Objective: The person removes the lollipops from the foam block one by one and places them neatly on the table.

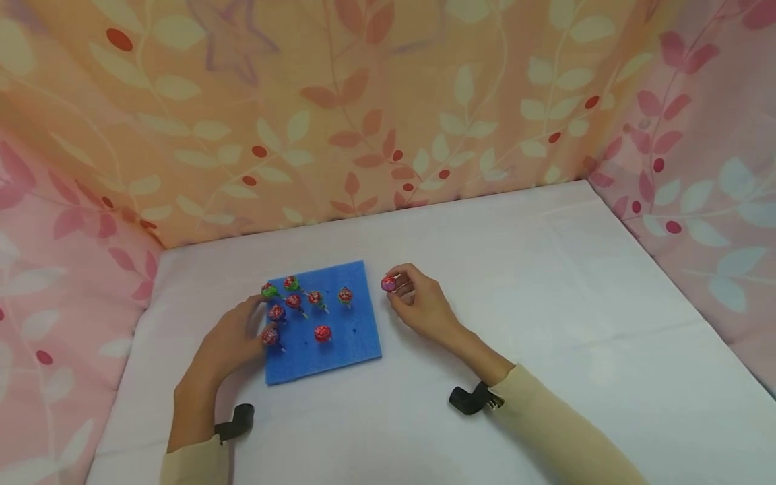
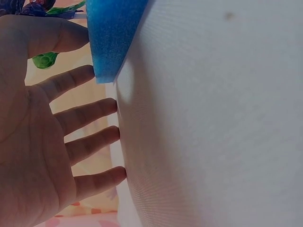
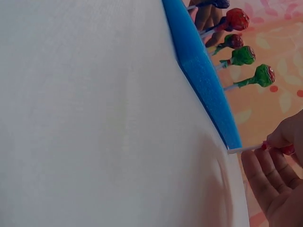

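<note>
A blue foam board (image 1: 339, 353) lies on the table with several wrapped lollipops (image 1: 322, 333) standing in it by their sticks, most of them toward its left and far side. My left hand (image 1: 227, 340) is at the board's left edge. In the left wrist view its thumb and index fingertips touch the foam (image 2: 111, 42), and the other fingers stretch straight down to the table. To the right of the board, my right hand (image 1: 427, 306) pinches a red and purple lollipop (image 1: 389, 283) between thumb and fingers. Its white stick (image 3: 248, 148) points out past the fingertips in the right wrist view.
Small dark holes (image 1: 354, 331) show in the foam. A white cloth (image 1: 545, 303) covers the table. Floral curtains (image 1: 388, 87) hang behind and at both sides. Black curved mounts (image 1: 469, 399) stick out from both wrists, by the beige sleeves (image 1: 558, 421).
</note>
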A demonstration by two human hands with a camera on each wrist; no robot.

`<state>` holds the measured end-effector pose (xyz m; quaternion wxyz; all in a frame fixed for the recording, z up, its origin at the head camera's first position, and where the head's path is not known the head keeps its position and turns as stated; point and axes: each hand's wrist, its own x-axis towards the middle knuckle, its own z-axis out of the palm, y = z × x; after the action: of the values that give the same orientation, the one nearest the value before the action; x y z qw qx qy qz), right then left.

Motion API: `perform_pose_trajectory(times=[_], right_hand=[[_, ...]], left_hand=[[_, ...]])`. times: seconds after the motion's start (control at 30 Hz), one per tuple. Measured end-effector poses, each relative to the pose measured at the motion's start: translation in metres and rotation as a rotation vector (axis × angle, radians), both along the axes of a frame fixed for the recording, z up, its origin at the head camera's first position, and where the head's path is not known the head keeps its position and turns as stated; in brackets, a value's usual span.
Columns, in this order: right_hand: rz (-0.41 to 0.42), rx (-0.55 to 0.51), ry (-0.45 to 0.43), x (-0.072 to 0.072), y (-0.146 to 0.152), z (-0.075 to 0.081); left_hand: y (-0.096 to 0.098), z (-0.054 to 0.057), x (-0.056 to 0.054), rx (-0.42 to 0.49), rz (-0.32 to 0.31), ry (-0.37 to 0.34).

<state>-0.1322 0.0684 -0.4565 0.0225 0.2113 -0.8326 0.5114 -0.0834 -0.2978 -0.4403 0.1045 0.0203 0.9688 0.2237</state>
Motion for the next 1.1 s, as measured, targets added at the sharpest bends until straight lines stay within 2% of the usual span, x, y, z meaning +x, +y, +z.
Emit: perform_pose_trajectory(times=[0.23,0.5,0.63,1.1], right_hand=[[-0.083,0.054,-0.017,-0.002,0.009,0.0],[-0.118,0.064,-0.076,-0.007,0.014,0.002],[-0.151,0.103,-0.102,-0.01,0.015,0.003],[-0.188,0.238,-0.082,-0.015,0.018,0.003]], left_hand=[[0.0,0.002,-0.001,0.0,0.002,-0.035],[-0.002,0.001,-0.002,-0.004,0.012,-0.017],[-0.003,0.001,-0.002,0.002,0.01,-0.022],[-0.002,-0.001,-0.003,-0.006,0.016,-0.024]])
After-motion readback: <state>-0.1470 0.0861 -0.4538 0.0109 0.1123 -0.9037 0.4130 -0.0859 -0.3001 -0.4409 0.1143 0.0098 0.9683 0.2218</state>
